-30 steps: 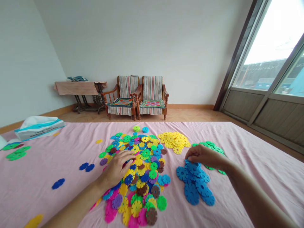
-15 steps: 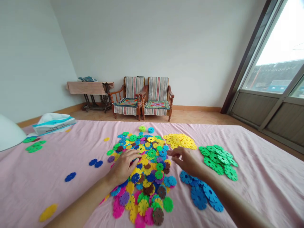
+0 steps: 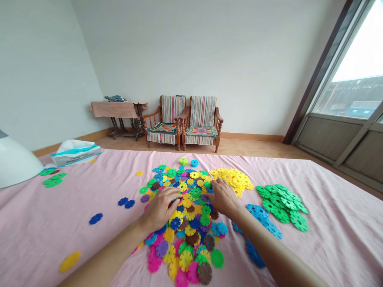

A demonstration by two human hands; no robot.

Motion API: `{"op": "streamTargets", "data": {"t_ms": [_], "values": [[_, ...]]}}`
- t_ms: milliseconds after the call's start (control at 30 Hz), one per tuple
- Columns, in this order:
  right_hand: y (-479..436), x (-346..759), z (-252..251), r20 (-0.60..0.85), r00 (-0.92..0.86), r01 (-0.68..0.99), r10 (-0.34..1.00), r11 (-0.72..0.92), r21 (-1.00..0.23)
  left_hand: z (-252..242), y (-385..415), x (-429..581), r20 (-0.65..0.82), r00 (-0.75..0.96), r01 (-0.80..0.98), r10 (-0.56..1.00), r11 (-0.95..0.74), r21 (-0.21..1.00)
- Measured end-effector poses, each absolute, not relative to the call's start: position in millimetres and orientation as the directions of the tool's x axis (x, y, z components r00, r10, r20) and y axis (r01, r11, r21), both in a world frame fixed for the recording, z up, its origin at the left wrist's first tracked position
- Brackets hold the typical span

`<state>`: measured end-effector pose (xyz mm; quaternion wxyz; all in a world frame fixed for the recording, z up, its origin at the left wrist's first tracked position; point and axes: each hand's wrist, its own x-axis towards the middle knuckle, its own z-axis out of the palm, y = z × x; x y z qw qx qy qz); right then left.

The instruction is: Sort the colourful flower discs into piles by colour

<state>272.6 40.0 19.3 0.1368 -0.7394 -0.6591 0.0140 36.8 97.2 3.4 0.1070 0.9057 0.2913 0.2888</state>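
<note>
Toothed plastic snowflake discs in many colours lie in a mixed heap [image 3: 190, 231] down the middle of the cloth. My left hand [image 3: 163, 205] rests over the heap's left side, fingers bent towards the thumb; what lies in them, if anything, is hidden. At the right edge of the heap, my right hand [image 3: 223, 195] reaches down with thumb and fingers apart, touching down around light blue discs [image 3: 208, 190]. Just beyond it is a pile of yellow discs [image 3: 239, 179]. A blue pile [image 3: 265, 221] lies partly under my right forearm, with a green pile [image 3: 283, 203] farther right.
Pink cloth [image 3: 113, 239] covers the table. Dark blue discs [image 3: 95, 218], a yellow disc [image 3: 70, 261] and green discs [image 3: 54, 180] lie at left. A tissue box [image 3: 77, 153] stands by a white rounded object [image 3: 18, 165]. Two armchairs [image 3: 202, 119] stand beyond the table.
My right hand has moved forward and slightly left over the heap's edge, its fingers now pointing down at the discs. My left hand stays nearly in place. The view has shifted slightly.
</note>
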Motion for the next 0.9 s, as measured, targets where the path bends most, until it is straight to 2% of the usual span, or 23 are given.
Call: {"op": "streamTargets", "data": {"t_ms": [533, 900], "values": [[49, 279, 10, 0.177, 0.186, 0.959, 0.966, -0.139, -0.248, 2, 98, 37, 0.487, 0.656, 0.462, 0.576, -0.817, 0.343], [58, 266, 8, 0.171, 0.233, 0.934, 0.957, -0.172, -0.313, 2, 99, 37, 0.475, 0.662, 0.466, 0.579, -0.815, 0.345]]}}
